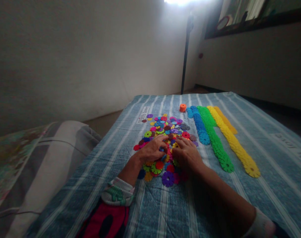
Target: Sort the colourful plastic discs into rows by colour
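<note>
A loose heap of multicoloured notched plastic discs (168,178) lies on the striped cloth in front of me. My left hand (152,149) is at the heap's left-middle, its fingers curled around a blue notched disc (161,149). Close by on the right, my right hand (188,152) reaches into the same heap with bent fingers pressed together. A yellow disc (175,145) shows at its fingertips; whether they grip anything is hidden. The two hands are a short gap apart.
Right of the heap run overlapping rows of blue discs (200,127), green discs (216,142) and yellow discs (233,142), beside a shorter orange-yellow row (226,119). An orange stack (182,107) stands behind. A lamp stand (186,56) rises past the far edge.
</note>
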### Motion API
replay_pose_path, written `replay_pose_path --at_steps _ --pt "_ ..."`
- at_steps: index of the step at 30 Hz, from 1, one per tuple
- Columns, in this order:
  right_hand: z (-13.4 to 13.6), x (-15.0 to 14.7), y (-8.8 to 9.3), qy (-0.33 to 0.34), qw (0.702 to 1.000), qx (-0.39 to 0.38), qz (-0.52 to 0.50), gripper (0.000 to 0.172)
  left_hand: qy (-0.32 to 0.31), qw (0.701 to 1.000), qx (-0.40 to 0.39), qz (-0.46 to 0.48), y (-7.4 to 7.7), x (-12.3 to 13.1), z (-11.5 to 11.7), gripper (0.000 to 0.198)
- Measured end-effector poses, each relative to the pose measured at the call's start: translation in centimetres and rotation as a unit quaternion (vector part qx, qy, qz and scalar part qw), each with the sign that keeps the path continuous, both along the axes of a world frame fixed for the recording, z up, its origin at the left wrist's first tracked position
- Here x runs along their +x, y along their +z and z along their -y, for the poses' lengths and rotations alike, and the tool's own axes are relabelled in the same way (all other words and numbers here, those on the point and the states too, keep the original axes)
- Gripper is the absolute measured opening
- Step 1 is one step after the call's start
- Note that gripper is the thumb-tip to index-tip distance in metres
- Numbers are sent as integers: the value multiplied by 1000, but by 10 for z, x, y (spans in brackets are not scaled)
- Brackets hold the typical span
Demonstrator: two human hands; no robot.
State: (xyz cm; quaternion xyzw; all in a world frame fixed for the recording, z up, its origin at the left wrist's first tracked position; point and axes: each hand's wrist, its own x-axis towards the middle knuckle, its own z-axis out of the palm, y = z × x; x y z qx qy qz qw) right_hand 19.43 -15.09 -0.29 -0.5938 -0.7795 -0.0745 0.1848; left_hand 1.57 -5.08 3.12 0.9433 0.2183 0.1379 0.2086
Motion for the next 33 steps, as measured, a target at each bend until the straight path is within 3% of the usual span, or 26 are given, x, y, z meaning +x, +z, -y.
replay_pose_path --at_steps 11,18,26,33 --pt "-2 -4 12 9 999 -33 18 16 -9 1000 -4 -10 3 1 3 7" --pt "-4 -4 7 13 1000 6 23 17 -8 1000 -4 -16 5 3 5 11" --pt "-5 0 1 6 977 123 -174 27 -5 999 -18 -27 4 2 7 17" --pt "-4 8 2 -35 941 134 -310 24 1 997 -76 -4 4 1 6 11"
